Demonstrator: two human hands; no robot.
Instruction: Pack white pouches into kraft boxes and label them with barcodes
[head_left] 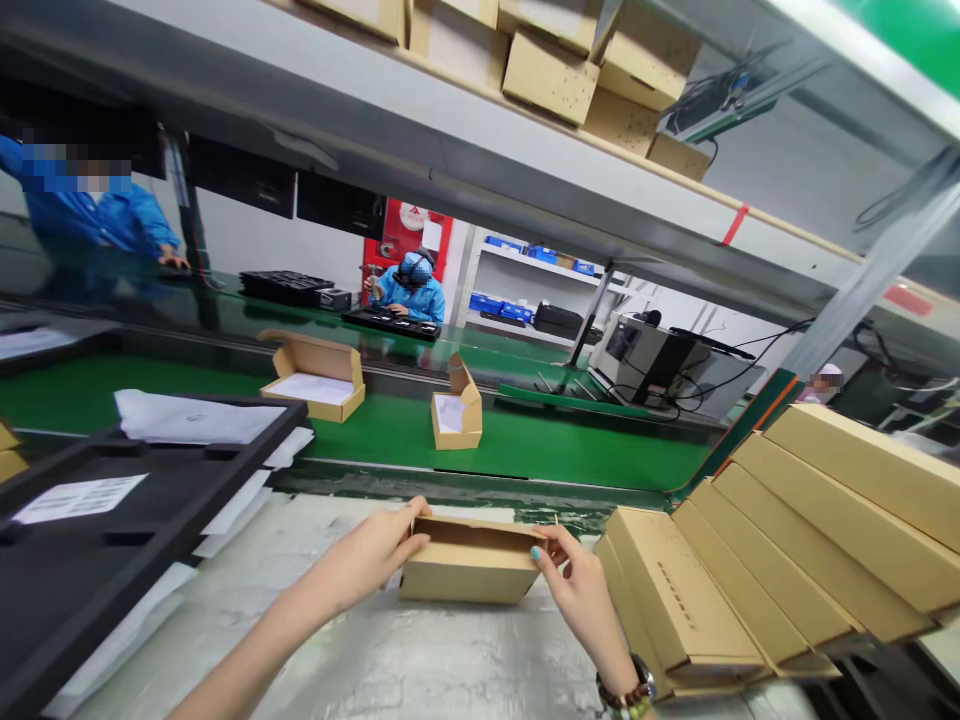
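Observation:
A small brown cardboard box [469, 582] stands before me on the pale, plastic-covered bench [360, 665], with a dark gap along its top under the lid flap. At its left end, my left hand [386, 545] pinches the upper edge between thumb and fingers. My right hand [570, 580] grips the right end near the lid, its thumb on the front and its fingers behind. A bracelet and a watch circle the right wrist. What lies inside the box is hidden from this angle.
Stacked brown boxes [712, 600] stand close on my right. Black trays [82, 560] with white sheets lie to the left. Beyond, a green conveyor [555, 450] carries two open boxes [322, 400]. A shelf [465, 110] holding boxes hangs overhead. Two people in blue work across the line.

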